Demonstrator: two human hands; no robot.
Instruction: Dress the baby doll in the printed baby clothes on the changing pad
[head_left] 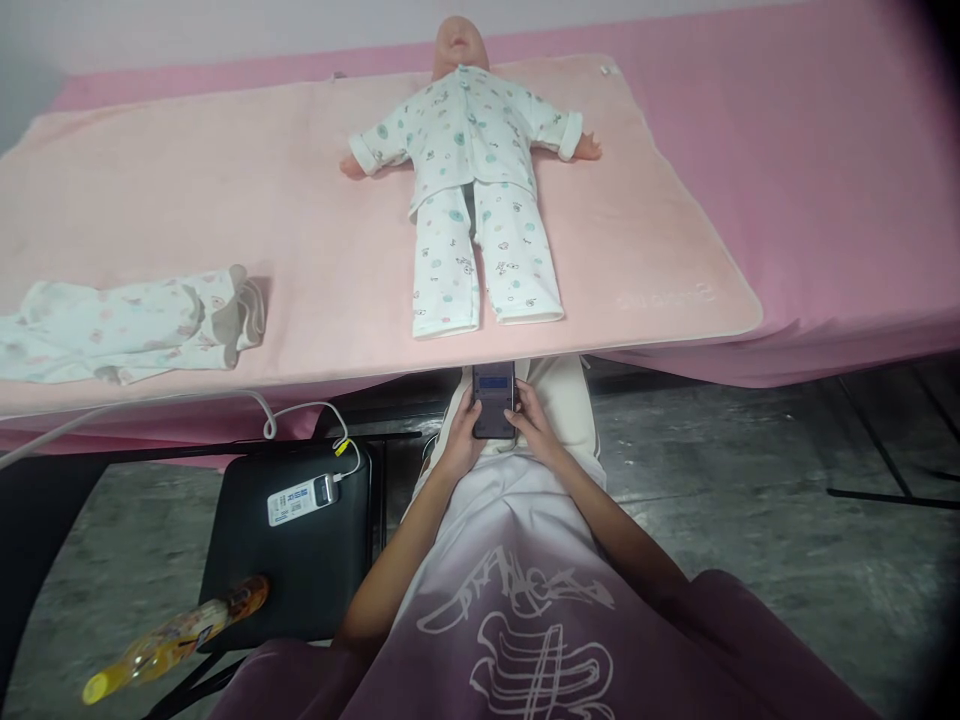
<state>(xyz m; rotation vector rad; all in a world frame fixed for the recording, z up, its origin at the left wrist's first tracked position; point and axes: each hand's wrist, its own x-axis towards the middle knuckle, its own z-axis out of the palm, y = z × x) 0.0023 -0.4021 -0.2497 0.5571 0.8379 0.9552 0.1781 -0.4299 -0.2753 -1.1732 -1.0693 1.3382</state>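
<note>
Both my hands hold a dark phone (494,402) upright over my lap, just below the table's front edge. My left hand (462,440) grips its left side, and my right hand (532,422) is at its right side with the thumb over the screen. Beyond them a baby doll (460,45) lies on its back on a pink mat (337,240). It wears a white patterned top (472,125) and matching trousers (446,265), with its arms spread out. Folded patterned clothes (135,325) lie on the mat at the left.
A black stool (300,570) at the lower left bears a white power bank (301,500) with a cable plugged in. A drink bottle with a yellow cap (176,640) is beside it. The mat lies on a darker pink cloth (810,180). Metal legs show at the right.
</note>
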